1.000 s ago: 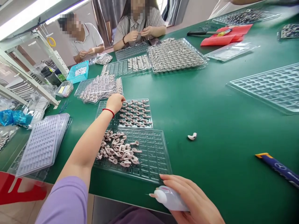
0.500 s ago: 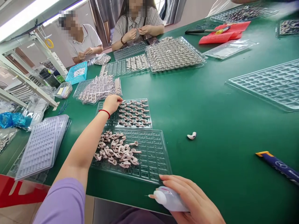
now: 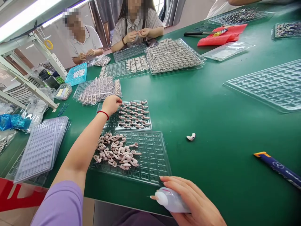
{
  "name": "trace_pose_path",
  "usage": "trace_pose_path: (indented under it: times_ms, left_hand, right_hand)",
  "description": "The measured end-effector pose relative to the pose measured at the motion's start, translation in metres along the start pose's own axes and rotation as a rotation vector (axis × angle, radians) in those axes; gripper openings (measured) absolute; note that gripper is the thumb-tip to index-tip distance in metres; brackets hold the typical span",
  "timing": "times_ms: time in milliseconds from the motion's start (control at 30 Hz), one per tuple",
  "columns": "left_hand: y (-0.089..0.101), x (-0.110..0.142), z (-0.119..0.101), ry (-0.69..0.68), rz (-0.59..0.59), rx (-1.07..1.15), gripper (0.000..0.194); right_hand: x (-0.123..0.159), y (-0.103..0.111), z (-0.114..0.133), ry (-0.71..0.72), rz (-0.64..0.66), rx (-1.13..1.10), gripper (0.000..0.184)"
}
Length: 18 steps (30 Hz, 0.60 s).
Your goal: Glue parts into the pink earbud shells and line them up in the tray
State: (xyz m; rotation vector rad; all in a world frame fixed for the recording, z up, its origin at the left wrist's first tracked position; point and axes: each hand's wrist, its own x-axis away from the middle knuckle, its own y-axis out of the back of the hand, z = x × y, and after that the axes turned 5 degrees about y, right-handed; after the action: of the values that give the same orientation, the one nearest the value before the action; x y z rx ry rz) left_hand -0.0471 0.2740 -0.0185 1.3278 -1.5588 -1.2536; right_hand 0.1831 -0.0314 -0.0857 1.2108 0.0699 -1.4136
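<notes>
Head view, left side: the left hand [image 3: 111, 105] is stretched well forward, its fingers [image 3: 118, 100] drawn together at the left edge of the seated shells [image 3: 136, 115]. Whether they pinch a shell cannot be told; the grip is hidden at this angle. These shells lie in rows in the farther tray [image 3: 113, 121], just right of the left fingers. Nearer the body than those fingers, a heap of loose shells [image 3: 121, 156] occupies the left part of the nearer tray [image 3: 154, 153].

Head view, right side: the right hand [image 3: 195, 201] is curled around a squeeze bottle [image 3: 174, 201], fingers [image 3: 180, 183] over its top and flank, white cap [image 3: 161, 198] pointing left. The foremost fingertips are at the nearer tray's near right corner; contact cannot be confirmed. A lone shell [image 3: 191, 137] lies on the counter [image 3: 183, 100], well forward of the right fingers.

Handling, judged by look: shells light, stiff and smooth, apt to slip or turn; best taken by the stem, leaving the cupped end clear. Bottle likely light and soft-walled, so a firm squeeze could push out whatever it contains; hold it loosely around the body, behind the cap. Trays seem thin and bendy, better supported at the rim
</notes>
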Motion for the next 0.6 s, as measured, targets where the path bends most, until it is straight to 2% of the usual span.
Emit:
trace_pose_path:
  times_ms: [100,400,500,600]
  left_hand:
    - [0.002,0.006,0.001,0.017,0.023,0.011,0.013]
    - [0.001,0.010,-0.004,0.047,0.099,0.007,0.019]
    - [0.007,0.012,-0.006,0.044,0.114,0.012,0.017]
    - [0.017,0.025,-0.013,0.030,0.128,0.019,0.017]
  right_hand:
    - [0.002,-0.001,-0.001,0.002,0.007,-0.002,0.014]
    - [0.003,-0.002,-0.001,-0.023,-0.002,-0.015,0.014]
    - [0.005,-0.002,-0.001,-0.044,0.007,-0.030,0.018]
    - [0.006,-0.002,-0.001,-0.051,0.005,-0.028,0.018]
